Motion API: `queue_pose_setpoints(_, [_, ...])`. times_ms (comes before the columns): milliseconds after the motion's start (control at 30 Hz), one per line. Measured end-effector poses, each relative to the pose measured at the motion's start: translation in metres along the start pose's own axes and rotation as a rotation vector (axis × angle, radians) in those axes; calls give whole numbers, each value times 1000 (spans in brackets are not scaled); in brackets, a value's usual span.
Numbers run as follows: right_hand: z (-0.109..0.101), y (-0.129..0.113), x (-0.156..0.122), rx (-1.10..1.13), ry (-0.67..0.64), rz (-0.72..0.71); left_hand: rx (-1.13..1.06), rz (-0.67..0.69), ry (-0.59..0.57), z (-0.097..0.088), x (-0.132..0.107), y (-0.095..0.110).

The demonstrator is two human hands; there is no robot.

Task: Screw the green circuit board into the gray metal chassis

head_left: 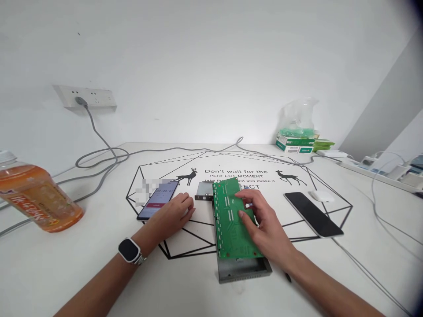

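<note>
The right hand lies spread on the green circuit board, fingers open and flat across its right half. The board sits in a grey metal case on the counter, long axis running away from the person. The left hand rests loosely curled, holding nothing, beside a phone.
</note>
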State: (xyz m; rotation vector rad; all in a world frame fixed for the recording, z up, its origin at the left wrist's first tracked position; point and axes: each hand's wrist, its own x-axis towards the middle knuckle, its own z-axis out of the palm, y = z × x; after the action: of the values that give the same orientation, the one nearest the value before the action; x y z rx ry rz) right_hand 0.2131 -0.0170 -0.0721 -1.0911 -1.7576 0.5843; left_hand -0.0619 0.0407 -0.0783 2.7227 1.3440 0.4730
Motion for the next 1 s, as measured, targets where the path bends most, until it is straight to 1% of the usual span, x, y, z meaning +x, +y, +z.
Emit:
queue_pose_setpoints(67, [0, -1, 0, 6, -1, -7, -31, 2, 88, -1, 3, 8])
queue_pose_setpoints(133, [0, -3, 0, 13, -3, -18, -146, -37, 201, -3, 10, 20])
queue_pose_setpoints(167, [0, -4, 0, 21, -2, -31, -234, -83, 257, -3, 16, 28])
queue_pose_setpoints(233, [1, -6, -1, 42, 2, -76, -443, -224, 298, -4, 31, 44])
queue_pose_setpoints(267, [1, -6, -2, 56, 8, -103, -553, -277, 284, -4, 40, 51])
queue_pose_setpoints(300, [1, -7, -2, 70, 23, -126, -663, -303, 240, -5, 48, 57])
queue_pose_setpoints(400, [-1, -6, -1, 113, 122, -154, -1028, -295, 87, -4, 67, 64])
queue_pose_setpoints(500, [-2, -1, 3, 210, 232, -88, -1320, -233, -28, -4, 67, 57])
queue_pose_setpoints(567, [-2, 3, 7, 322, 247, -4, -1422, -125, -135, -6, 58, 50])
queue_pose_setpoints(633, [-2, 6, 10, 440, 214, 74, -1489, -72, -200, -10, 49, 48])
queue_pose_setpoints(667, [-1, 6, 12, 489, 189, 104, -1518, -66, -208, -12, 46, 49])
queue_pose_setpoints(733, [-1, 5, 12, 556, 116, 167, -1574, -75, -184, -14, 43, 53])
queue_pose_setpoints(800, [0, -1, 9, 596, 4, 228, -1618, -80, -135, -16, 44, 60])
queue_pose_setpoints(867, [0, -8, 4, 615, -126, 245, -1633, -79, -55, -16, 45, 66])
queue_pose_setpoints(933, [0, -16, -1, 627, -223, 195, -1609, -84, 43, -15, 45, 71])
queue_pose_setpoints(1000, [1, -20, -5, 635, -261, 141, -1564, -83, 113, -15, 45, 75])
